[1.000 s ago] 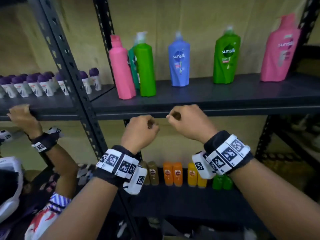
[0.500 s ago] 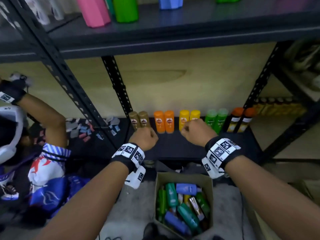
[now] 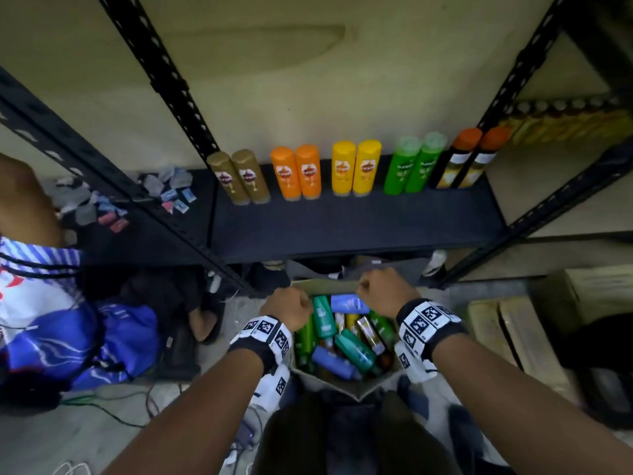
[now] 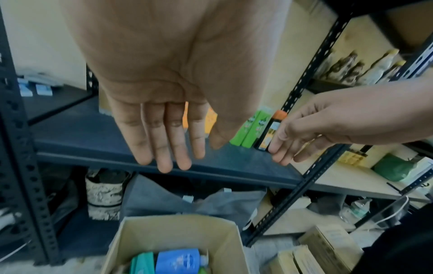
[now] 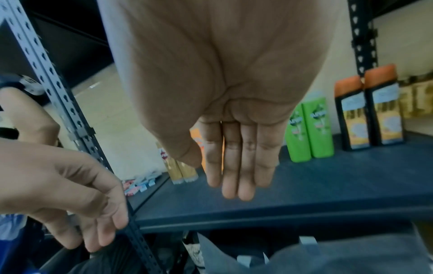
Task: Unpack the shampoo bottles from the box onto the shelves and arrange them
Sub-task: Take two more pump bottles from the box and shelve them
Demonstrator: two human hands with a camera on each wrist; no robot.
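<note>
An open cardboard box [image 3: 342, 389] stands on the floor below the bottom shelf [image 3: 342, 228]. Several shampoo bottles lie in it, among them a blue bottle [image 3: 349, 303] and a teal bottle [image 3: 323, 318]. My left hand [image 3: 287, 303] hovers over the box's left rim and my right hand [image 3: 380, 289] over its far right corner. Both hold nothing. In the wrist views the left fingers [image 4: 164, 148] and right fingers [image 5: 234, 166] point straight down. On the shelf stand pairs of gold [image 3: 239, 176], orange [image 3: 296, 173], yellow [image 3: 356, 168], green [image 3: 414, 164] and orange-capped black bottles [image 3: 466, 159].
Another person [image 3: 34, 286] crouches at the left by the neighbouring shelf, where small sachets [image 3: 113, 200] lie scattered. Black slotted uprights [image 3: 171, 80] frame the shelf bay. Closed cardboard boxes [image 3: 507, 330] sit on the floor at the right. Cables [image 3: 102, 406] run across the floor.
My view has dropped from the upper shelf with large bottles to the bottom shelf and the box. Both hands have come down from shelf height to just above the box.
</note>
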